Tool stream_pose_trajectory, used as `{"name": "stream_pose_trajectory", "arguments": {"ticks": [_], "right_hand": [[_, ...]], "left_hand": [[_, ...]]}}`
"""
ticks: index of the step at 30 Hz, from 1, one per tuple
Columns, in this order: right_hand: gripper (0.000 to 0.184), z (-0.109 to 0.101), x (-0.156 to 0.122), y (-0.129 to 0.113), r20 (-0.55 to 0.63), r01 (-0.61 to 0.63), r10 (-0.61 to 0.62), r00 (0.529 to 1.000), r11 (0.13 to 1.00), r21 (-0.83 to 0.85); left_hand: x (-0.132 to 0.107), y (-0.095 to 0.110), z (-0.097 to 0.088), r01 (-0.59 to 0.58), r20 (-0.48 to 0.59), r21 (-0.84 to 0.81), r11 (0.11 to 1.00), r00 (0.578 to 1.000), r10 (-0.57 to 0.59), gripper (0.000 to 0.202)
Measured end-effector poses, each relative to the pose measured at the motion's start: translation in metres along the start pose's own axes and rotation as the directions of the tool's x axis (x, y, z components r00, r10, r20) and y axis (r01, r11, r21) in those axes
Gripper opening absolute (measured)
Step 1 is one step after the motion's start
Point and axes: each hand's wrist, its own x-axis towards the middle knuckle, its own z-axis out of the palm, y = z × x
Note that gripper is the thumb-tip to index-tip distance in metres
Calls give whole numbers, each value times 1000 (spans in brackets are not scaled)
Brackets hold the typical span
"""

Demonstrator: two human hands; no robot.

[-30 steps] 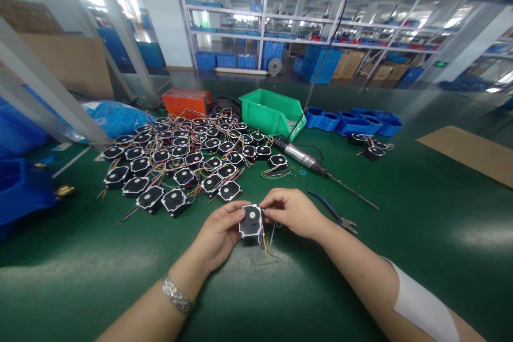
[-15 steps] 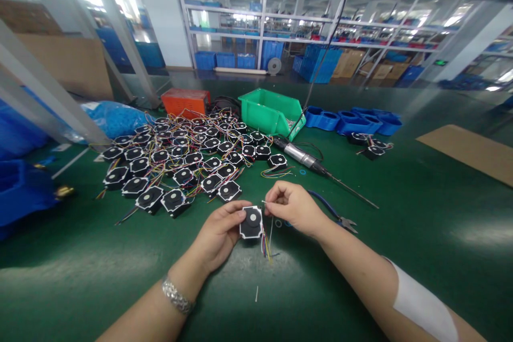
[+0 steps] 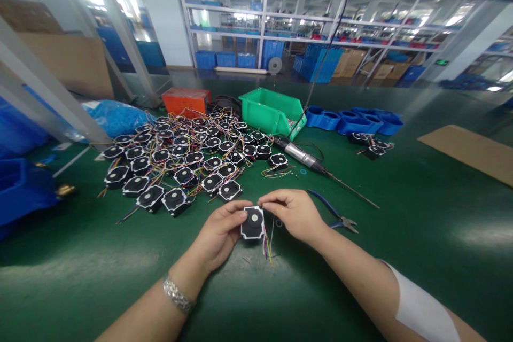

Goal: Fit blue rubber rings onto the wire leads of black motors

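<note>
My left hand (image 3: 224,232) grips a small square motor (image 3: 252,224) by its left side, thumb on the top face. The motor is black with white corners, and a bundle of coloured wires (image 3: 267,248) hangs from its right side. At the motor's upper right corner, my right hand (image 3: 294,214) pinches thumb and forefinger together on a thin screw, now mostly hidden by the fingertips. Another thin silver screw (image 3: 246,259) lies on the green table below the motor. Diagonal cutters (image 3: 347,223) with blue handles lie right of my right hand, partly behind it.
Many similar motors (image 3: 174,200) with tangled wires cover the table's left and middle. Behind stand an orange box (image 3: 186,101) and a green bin (image 3: 272,107). A corded power screwdriver (image 3: 304,157) lies right of centre. Blue plastic parts (image 3: 358,122) and cardboard (image 3: 468,152) are farther right.
My right hand has moved slightly left, bringing its pinched fingertips to the motor's corner. The loose screw below shows farther up and left, lying at another angle. My left hand keeps its grip.
</note>
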Motion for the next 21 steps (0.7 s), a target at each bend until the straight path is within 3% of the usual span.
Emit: {"name": "stream_pose_trajectory", "arguments": {"ticks": [6,15,21], "right_hand": [[17,6,-4,5,-59,159,-176,983,962,-224],[21,8,-3,13,-33,286,-317,948,892,-350],[31,8,-5,10,146,438,-419,896,782,-443]], "left_hand": [[0,0,0,-4,-3,7,1000,1000,4,23],[0,0,1,-6,-22,-14,1000,1000,6,23],[2,0,-2,-22,-22,-48,999,1000,21,23]]}}
